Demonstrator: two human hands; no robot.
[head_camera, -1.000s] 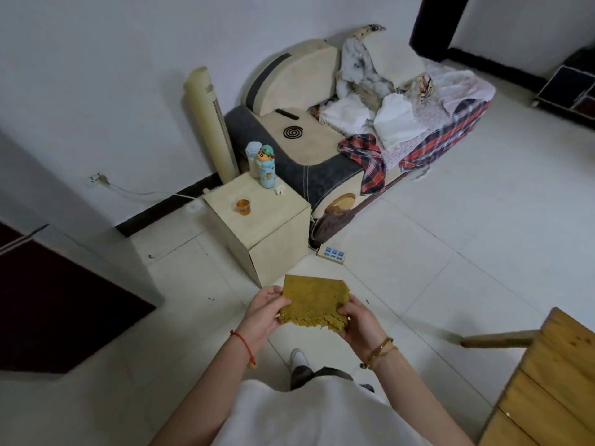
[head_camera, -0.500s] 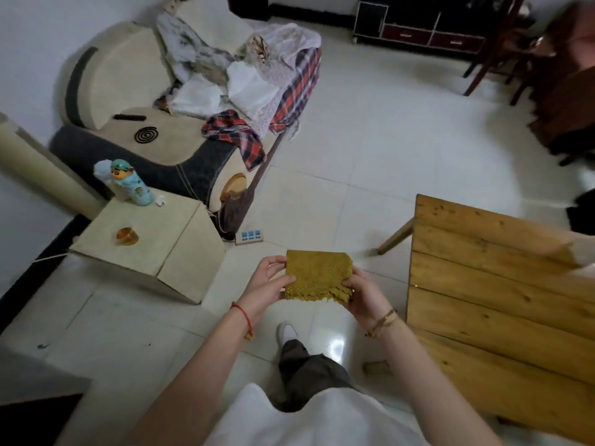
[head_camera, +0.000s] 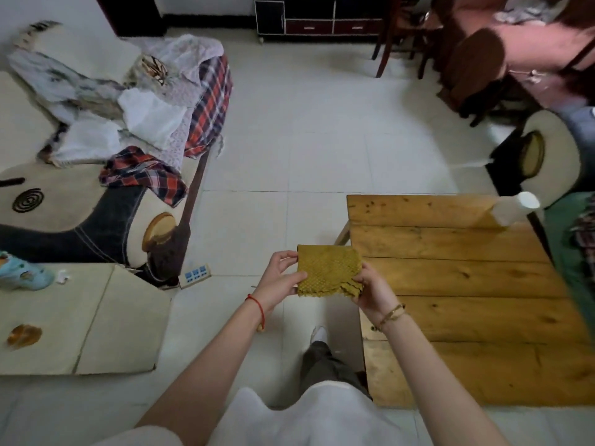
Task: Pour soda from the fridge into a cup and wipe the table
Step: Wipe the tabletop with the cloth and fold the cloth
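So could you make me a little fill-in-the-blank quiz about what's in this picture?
1. Both hands hold a folded yellow ____ between them.
2. The white cup stands on the ____ table, at its far right corner.
3. The left hand wears a ____ string at the wrist.
4. The right hand grips the cloth's ____ edge.

Missing: cloth; wooden; red; right

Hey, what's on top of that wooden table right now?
Only a white cup shows on the wooden table, near its far right corner. The yellow cloth, held by the left hand and right hand, covers a bit of its near left edge.
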